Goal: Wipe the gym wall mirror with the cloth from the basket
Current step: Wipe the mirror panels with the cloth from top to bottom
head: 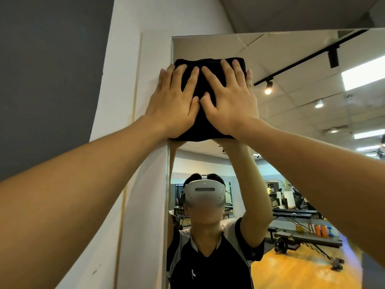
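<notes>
Head view: both hands (205,101) press cloth (201,126) against mirror (291,59) beside wall (129,80).

Both forearms were bare, with no watch or band at the wrists. In the mirror's reflection the person wore a white headset (205,193) with a strap over dark hair, and a black V-neck shirt (210,265) with grey short sleeves and a small white mark on the chest.

Both arms reaching up, left hand (174,103) and right hand (230,101) pressing flat side by side, fingers spread, thumbs touching
</notes>
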Demonstrator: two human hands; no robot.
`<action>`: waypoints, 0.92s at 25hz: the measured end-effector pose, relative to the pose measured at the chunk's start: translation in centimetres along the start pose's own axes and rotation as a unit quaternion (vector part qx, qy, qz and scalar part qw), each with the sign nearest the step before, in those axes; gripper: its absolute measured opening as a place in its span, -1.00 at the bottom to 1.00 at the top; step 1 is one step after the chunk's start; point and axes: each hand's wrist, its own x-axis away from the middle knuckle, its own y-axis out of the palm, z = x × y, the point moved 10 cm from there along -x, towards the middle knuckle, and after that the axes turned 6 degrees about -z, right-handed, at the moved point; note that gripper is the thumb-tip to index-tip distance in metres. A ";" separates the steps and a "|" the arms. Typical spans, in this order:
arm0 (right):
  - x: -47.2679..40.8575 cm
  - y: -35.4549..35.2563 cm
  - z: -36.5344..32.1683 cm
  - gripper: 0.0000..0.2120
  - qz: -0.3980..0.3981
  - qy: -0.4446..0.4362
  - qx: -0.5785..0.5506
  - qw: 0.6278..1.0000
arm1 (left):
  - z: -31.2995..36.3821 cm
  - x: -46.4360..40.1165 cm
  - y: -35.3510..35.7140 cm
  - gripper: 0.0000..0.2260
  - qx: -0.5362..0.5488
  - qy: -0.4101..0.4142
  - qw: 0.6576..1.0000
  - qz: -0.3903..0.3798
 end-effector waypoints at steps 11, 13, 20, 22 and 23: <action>5.3 0.4 0.1 -0.34 -0.019 -0.017 0.007 1.000 | 2.8 4.4 1.0 -0.37 0.003 0.000 1.000 0.012; 5.3 0.4 0.6 -0.34 -0.024 -0.021 0.005 0.999 | 3.3 4.3 1.1 -0.35 0.008 -0.012 1.000 0.023; 6.5 -1.0 5.4 -0.34 -0.024 -0.029 0.008 0.999 | 8.3 3.0 1.6 -0.35 0.025 -0.019 0.999 0.038; 6.9 -1.6 7.4 -0.34 -0.026 -0.028 0.012 0.999 | 10.3 2.3 1.6 -0.34 0.024 -0.020 0.999 0.041; 7.2 -2.0 8.6 -0.34 -0.024 -0.027 0.013 0.999 | 11.6 1.9 1.6 -0.34 0.024 -0.018 0.999 0.042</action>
